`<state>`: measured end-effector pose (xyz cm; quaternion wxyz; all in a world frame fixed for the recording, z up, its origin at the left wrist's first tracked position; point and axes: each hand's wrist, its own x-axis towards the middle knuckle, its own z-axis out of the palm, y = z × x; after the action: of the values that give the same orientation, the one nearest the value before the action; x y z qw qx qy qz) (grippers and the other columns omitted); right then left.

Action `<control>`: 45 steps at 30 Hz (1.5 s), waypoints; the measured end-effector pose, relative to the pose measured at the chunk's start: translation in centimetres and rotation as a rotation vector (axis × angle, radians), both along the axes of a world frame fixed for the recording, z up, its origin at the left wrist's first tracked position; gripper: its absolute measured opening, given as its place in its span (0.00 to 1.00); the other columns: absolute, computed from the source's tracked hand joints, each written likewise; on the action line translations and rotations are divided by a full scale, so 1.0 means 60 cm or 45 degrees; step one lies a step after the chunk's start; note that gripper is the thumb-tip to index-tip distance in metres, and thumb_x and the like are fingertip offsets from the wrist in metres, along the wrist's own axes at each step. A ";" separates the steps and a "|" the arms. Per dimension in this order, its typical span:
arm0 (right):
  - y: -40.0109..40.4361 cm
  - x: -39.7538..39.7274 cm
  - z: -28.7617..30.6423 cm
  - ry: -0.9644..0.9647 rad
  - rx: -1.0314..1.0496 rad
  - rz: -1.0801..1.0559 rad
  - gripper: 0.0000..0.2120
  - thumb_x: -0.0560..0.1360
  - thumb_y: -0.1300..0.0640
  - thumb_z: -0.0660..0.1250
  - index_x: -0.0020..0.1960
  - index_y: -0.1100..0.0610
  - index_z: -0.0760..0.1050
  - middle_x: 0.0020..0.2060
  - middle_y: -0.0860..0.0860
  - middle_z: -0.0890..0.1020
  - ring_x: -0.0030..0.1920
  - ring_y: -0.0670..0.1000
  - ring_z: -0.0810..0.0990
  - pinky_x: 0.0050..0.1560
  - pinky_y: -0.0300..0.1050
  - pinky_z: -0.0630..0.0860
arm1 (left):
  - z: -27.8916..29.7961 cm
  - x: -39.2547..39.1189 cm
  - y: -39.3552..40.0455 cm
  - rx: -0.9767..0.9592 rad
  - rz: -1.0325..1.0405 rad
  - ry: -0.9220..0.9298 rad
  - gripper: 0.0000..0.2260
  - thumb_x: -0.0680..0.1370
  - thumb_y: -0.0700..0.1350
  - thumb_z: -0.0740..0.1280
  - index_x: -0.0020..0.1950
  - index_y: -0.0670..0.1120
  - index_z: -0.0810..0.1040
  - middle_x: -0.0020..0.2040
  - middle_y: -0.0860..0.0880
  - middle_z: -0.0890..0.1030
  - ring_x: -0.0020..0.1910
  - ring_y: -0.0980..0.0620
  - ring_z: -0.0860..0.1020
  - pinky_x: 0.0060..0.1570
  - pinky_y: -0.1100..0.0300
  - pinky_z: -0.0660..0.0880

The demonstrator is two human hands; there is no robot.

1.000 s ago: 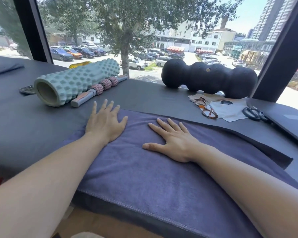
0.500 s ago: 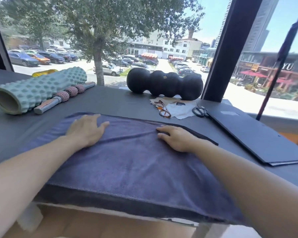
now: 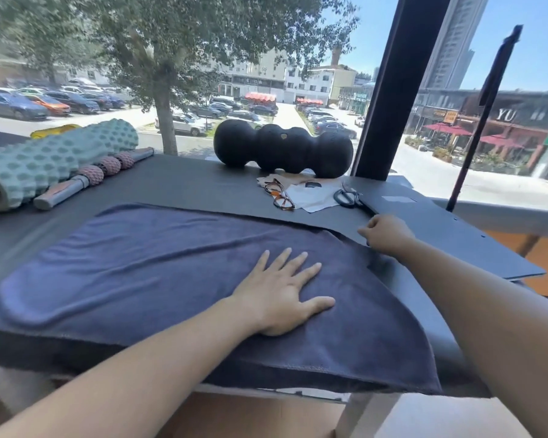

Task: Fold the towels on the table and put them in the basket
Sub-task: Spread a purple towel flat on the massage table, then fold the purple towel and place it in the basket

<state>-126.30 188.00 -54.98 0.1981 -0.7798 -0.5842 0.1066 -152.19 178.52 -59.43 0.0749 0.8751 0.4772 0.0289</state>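
Since half a second ago your left hand (image 3: pixel 280 294) slid right to the middle of the towel (image 3: pixel 159 267), and your right hand (image 3: pixel 385 233) moved out to its far right corner. Left hand is flat, fingers spread, pressing the towel down. Right hand is curled up at that corner, looks like it's pinching the towel's edge. The towel lies spread across the near side of the worktop (image 3: pixel 184 184), near edge hanging over. Far left you've got the foam roller (image 3: pixel 54 159) with a massage stick (image 3: pixel 92 177) beside it; far side has the black peanut roller (image 3: pixel 282 148), glasses (image 3: pixel 279 196) and scissors (image 3: pixel 348 197).
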 end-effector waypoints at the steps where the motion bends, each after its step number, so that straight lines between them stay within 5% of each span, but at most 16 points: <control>1: 0.006 0.002 -0.002 0.074 0.060 -0.041 0.12 0.78 0.45 0.67 0.46 0.55 0.78 0.49 0.56 0.85 0.50 0.59 0.81 0.54 0.51 0.78 | 0.000 -0.001 -0.005 0.016 -0.005 0.009 0.37 0.75 0.75 0.42 0.82 0.61 0.45 0.82 0.56 0.43 0.80 0.55 0.37 0.78 0.45 0.36; 5: 0.016 -0.014 -0.006 -0.137 -0.184 0.045 0.30 0.74 0.30 0.63 0.43 0.59 0.77 0.44 0.56 0.83 0.47 0.60 0.81 0.49 0.48 0.77 | 0.000 0.000 -0.010 0.016 0.024 -0.003 0.37 0.75 0.76 0.42 0.81 0.61 0.46 0.82 0.57 0.44 0.80 0.56 0.37 0.78 0.44 0.37; 7: 0.008 -0.021 0.017 -0.045 -0.362 0.086 0.38 0.67 0.24 0.65 0.45 0.61 0.78 0.40 0.56 0.80 0.41 0.57 0.80 0.45 0.47 0.76 | 0.000 0.001 -0.006 0.005 0.031 -0.006 0.38 0.74 0.76 0.42 0.81 0.62 0.46 0.82 0.58 0.43 0.80 0.57 0.37 0.77 0.44 0.36; 10: 0.006 -0.016 0.047 0.086 -0.590 0.197 0.25 0.68 0.37 0.76 0.45 0.60 0.80 0.41 0.58 0.78 0.39 0.55 0.77 0.41 0.47 0.79 | 0.001 0.003 -0.005 -0.012 0.018 0.028 0.38 0.74 0.76 0.41 0.81 0.62 0.45 0.82 0.58 0.42 0.80 0.56 0.36 0.77 0.44 0.36; 13: 0.029 -0.007 0.038 0.129 -0.311 0.077 0.12 0.77 0.51 0.72 0.50 0.61 0.78 0.44 0.58 0.81 0.42 0.57 0.80 0.37 0.47 0.81 | -0.001 0.001 -0.005 0.003 0.006 0.031 0.38 0.74 0.76 0.40 0.81 0.61 0.44 0.82 0.57 0.42 0.80 0.56 0.36 0.77 0.43 0.37; 16: 0.047 0.001 0.011 0.074 0.090 -0.102 0.12 0.76 0.47 0.70 0.52 0.54 0.78 0.52 0.57 0.83 0.51 0.60 0.82 0.54 0.55 0.81 | -0.001 -0.001 -0.007 0.016 -0.004 0.006 0.38 0.74 0.76 0.41 0.81 0.61 0.45 0.82 0.57 0.43 0.80 0.56 0.37 0.78 0.44 0.37; 21: 0.038 -0.001 -0.027 0.053 0.032 -0.142 0.18 0.72 0.41 0.74 0.52 0.54 0.77 0.50 0.53 0.81 0.54 0.59 0.80 0.53 0.51 0.76 | -0.007 -0.005 -0.019 0.188 -0.041 -0.161 0.35 0.77 0.73 0.49 0.80 0.58 0.58 0.81 0.57 0.57 0.81 0.57 0.49 0.79 0.50 0.46; 25: 0.038 0.010 -0.019 -0.018 0.013 -0.258 0.20 0.75 0.43 0.71 0.57 0.57 0.78 0.56 0.57 0.81 0.56 0.61 0.80 0.49 0.50 0.74 | 0.002 0.015 -0.059 0.574 -0.465 -0.374 0.29 0.77 0.67 0.63 0.71 0.50 0.75 0.70 0.54 0.77 0.73 0.54 0.69 0.74 0.54 0.62; 30: 0.039 0.020 -0.024 0.062 0.022 -0.309 0.19 0.78 0.48 0.68 0.62 0.61 0.76 0.60 0.61 0.80 0.59 0.64 0.79 0.57 0.53 0.75 | -0.032 0.136 -0.142 0.453 -0.537 -0.354 0.34 0.71 0.67 0.71 0.71 0.51 0.73 0.73 0.52 0.73 0.74 0.49 0.67 0.77 0.49 0.56; 34: 0.033 0.028 -0.011 0.070 0.059 -0.307 0.21 0.75 0.44 0.73 0.55 0.61 0.79 0.53 0.60 0.81 0.48 0.60 0.80 0.46 0.47 0.76 | -0.068 0.169 -0.138 0.567 -0.448 -0.485 0.23 0.71 0.58 0.72 0.65 0.52 0.80 0.66 0.53 0.80 0.67 0.49 0.75 0.72 0.52 0.65; 37: 0.025 0.040 -0.004 0.071 0.064 -0.278 0.19 0.75 0.44 0.73 0.47 0.61 0.80 0.43 0.60 0.83 0.35 0.55 0.80 0.31 0.41 0.70 | -0.066 0.176 -0.132 0.677 -0.415 -0.779 0.10 0.77 0.52 0.68 0.52 0.51 0.86 0.53 0.54 0.86 0.54 0.49 0.80 0.58 0.54 0.74; 40: 0.020 0.056 0.000 0.056 0.078 -0.242 0.18 0.75 0.44 0.73 0.44 0.60 0.79 0.44 0.61 0.84 0.41 0.59 0.83 0.39 0.45 0.77 | -0.039 0.186 -0.149 0.498 -0.216 -0.990 0.10 0.79 0.49 0.66 0.47 0.49 0.86 0.43 0.52 0.84 0.44 0.50 0.77 0.48 0.53 0.75; 45: 0.001 0.088 0.038 -0.003 0.063 -0.212 0.20 0.76 0.44 0.72 0.44 0.64 0.82 0.43 0.61 0.84 0.47 0.61 0.82 0.47 0.49 0.79 | 0.001 0.199 -0.174 0.184 -0.229 -1.109 0.08 0.78 0.46 0.67 0.50 0.45 0.84 0.45 0.49 0.82 0.44 0.51 0.77 0.47 0.55 0.76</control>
<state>-121.04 188.05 -52.73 0.2249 -0.8207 -0.5200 0.0744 -140.27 168.07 -59.38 0.2098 0.8222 0.3200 0.4214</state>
